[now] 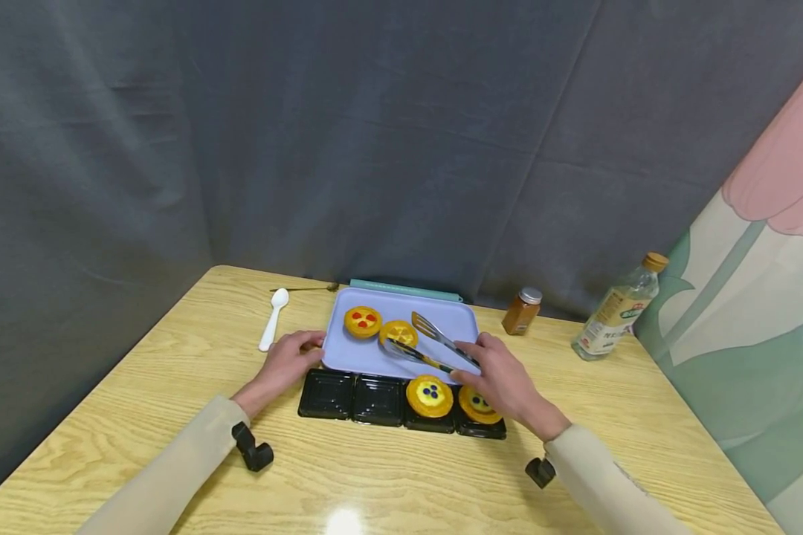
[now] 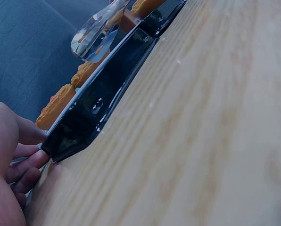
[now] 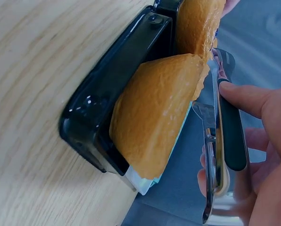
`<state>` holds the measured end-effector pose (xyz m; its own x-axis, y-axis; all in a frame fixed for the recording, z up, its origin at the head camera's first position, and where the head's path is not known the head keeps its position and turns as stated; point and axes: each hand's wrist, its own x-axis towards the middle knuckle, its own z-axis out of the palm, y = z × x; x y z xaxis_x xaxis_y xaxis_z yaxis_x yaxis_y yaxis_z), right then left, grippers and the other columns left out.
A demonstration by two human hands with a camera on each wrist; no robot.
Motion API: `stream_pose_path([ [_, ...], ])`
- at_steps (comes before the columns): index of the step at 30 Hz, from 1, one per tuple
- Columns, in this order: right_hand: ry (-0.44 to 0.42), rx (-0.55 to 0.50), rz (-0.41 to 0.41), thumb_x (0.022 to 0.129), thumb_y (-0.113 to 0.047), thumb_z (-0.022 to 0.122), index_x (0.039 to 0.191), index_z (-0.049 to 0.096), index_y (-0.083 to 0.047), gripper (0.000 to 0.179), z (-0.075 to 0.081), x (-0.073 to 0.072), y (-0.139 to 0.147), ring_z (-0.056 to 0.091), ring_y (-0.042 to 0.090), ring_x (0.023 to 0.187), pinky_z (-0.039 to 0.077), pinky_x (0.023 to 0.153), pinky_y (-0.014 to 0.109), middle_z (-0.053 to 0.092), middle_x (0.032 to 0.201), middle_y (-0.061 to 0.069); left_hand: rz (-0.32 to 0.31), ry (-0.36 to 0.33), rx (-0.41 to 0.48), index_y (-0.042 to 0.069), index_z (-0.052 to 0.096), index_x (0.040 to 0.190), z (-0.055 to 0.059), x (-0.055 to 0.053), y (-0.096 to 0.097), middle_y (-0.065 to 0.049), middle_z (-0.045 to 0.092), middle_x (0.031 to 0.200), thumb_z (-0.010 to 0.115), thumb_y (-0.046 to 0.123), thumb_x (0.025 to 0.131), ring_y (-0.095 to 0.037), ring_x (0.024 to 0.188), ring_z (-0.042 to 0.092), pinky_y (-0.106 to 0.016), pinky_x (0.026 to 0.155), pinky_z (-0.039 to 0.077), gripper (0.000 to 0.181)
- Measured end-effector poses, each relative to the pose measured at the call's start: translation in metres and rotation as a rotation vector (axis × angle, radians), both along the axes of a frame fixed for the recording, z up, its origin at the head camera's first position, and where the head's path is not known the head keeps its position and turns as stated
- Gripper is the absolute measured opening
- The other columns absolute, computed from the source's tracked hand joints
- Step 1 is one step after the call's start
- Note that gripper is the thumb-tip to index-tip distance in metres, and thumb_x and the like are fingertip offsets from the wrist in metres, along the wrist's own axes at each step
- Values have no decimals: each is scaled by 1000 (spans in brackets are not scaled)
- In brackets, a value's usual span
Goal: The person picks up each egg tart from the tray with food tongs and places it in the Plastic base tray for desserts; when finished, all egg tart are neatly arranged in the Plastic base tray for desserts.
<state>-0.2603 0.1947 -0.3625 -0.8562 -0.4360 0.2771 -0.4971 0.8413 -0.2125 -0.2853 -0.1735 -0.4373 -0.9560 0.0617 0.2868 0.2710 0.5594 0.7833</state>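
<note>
A lavender tray [image 1: 368, 362] carries a tart with red topping [image 1: 363, 322] and, to its right, a tart with pale wedge marks [image 1: 398, 333]. My left hand [image 1: 288, 365] grips the tray's left rim; in the left wrist view its fingers [image 2: 29, 165] are partly hidden. My right hand [image 1: 502, 375] holds metal tongs [image 3: 232, 127] with dark handle grips. The tongs' arms are spread, one tip over the wedge-marked tart, the other beyond it. Before the tray, a black compartmented container [image 1: 326, 394] has blue-dotted tarts [image 1: 430, 396] in its two right compartments.
A white spoon [image 1: 273, 319] and a thin dark utensil [image 1: 304, 288] lie left of and behind the tray. A teal strip-shaped box [image 1: 404, 290] is behind it. To the right stand a spice jar [image 1: 522, 312] and a clear labelled bottle [image 1: 616, 312]. A grey curtain [image 1: 375, 148] hangs behind.
</note>
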Motion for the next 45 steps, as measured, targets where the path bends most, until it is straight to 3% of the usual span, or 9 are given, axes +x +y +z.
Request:
stream_pose_path([
  [19, 5, 18, 2, 89, -28, 79, 132, 67, -3, 51, -3, -6, -6, 41, 19, 79, 34, 63, 32, 50, 91, 7, -1, 6, -6, -4, 66, 129, 0, 0, 0, -12, 71, 110, 66, 10, 91, -26, 100, 64, -42, 89, 46, 40],
  [45, 8, 24, -3, 89, -27, 79, 132, 67, -3, 50, -3, -1, -5, 42, 20, 83, 36, 65, 31, 51, 95, 6, -6, 6, -2, -5, 65, 129, 1, 0, 0, -12, 71, 109, 65, 8, 91, -27, 99, 64, -41, 87, 46, 40],
])
